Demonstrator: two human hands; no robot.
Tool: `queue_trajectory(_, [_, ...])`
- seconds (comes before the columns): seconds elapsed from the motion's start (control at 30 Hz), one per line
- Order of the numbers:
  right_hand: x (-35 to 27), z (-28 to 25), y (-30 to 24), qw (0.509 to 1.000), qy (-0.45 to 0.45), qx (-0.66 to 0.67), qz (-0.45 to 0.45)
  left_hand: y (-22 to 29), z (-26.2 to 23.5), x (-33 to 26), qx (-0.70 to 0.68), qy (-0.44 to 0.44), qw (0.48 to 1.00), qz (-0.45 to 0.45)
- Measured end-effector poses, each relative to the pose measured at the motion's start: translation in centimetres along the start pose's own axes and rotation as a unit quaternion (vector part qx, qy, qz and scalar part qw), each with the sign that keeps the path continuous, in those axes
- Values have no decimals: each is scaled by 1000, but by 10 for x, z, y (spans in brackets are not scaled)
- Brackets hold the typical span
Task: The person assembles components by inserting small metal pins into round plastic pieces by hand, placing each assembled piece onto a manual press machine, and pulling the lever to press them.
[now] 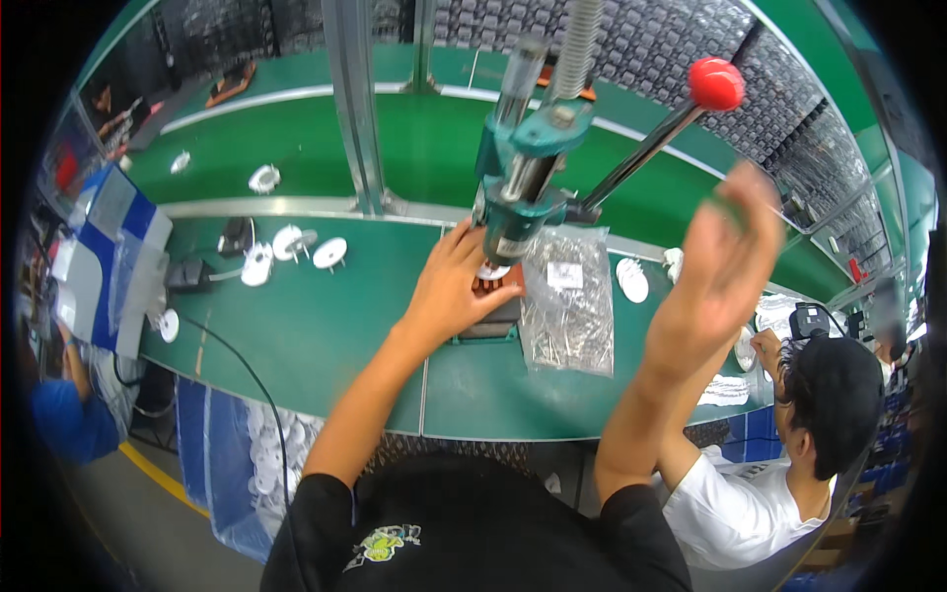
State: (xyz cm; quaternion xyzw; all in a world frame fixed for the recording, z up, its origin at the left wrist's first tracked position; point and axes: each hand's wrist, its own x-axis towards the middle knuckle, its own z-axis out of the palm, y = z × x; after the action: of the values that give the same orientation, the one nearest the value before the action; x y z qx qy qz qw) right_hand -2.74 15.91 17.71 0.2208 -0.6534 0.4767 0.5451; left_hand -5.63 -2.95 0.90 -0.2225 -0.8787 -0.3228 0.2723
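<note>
A green hand press stands on the green workbench, its lever ending in a red ball knob. My left hand is at the base of the press, its thumb and fingers around a small white plastic part on a reddish-brown block under the ram. The fingers partly hide that part. My right hand is raised in the air below the knob, apart from it. It is smeared by motion, but its fingers look stretched and nothing shows in them.
A clear plastic bag of small metal parts lies right of the press. Several white round parts sit on the bench to the left. A blue bin of white parts stands below. A co-worker in white sits close at right.
</note>
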Motion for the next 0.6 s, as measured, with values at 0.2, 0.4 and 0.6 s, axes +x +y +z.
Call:
queue_trajectory(0.2, [78, 52, 19, 998, -54, 1, 40, 7, 3, -2, -30, -22, 999, -33])
queue_trajectory(0.4, [-39, -40, -6, 914, -37, 388, 109, -5, -11, -6, -86, -71, 993, -42])
queue_trajectory(0.6, [-118, -59, -12, 955, -55, 267, 119, 1, 15, -5, -48, 19, 997, -58])
